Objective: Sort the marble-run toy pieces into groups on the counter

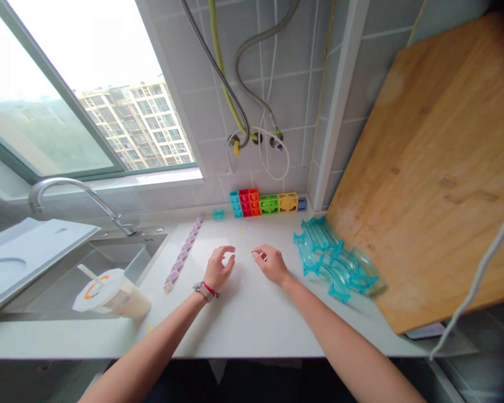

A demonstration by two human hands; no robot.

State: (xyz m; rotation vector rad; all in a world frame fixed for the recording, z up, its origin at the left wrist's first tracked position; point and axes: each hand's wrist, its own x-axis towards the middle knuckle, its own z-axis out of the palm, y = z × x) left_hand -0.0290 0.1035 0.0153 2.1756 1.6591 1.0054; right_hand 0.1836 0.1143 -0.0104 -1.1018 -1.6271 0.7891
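Observation:
Over the middle of the white counter [252,324], my left hand [218,270] is open, its thumb and fingers curved apart with nothing visible between them. Facing it, my right hand [272,264] has thumb and forefinger pinched together; whatever they hold is too small to make out. Tiny yellow bits [241,229] lie on the counter just beyond the hands. To the left runs a slanted row of lilac blocks [183,253]. Clear teal track pieces [338,260] are heaped to the right of my right hand.
Colored cube blocks [248,203] stand in a row along the back wall, beside a small teal piece [218,214]. A lidded drink cup [113,294] with a straw stands by the sink [151,254]. A large wooden board [449,179] leans on the right; hoses [222,73] hang above.

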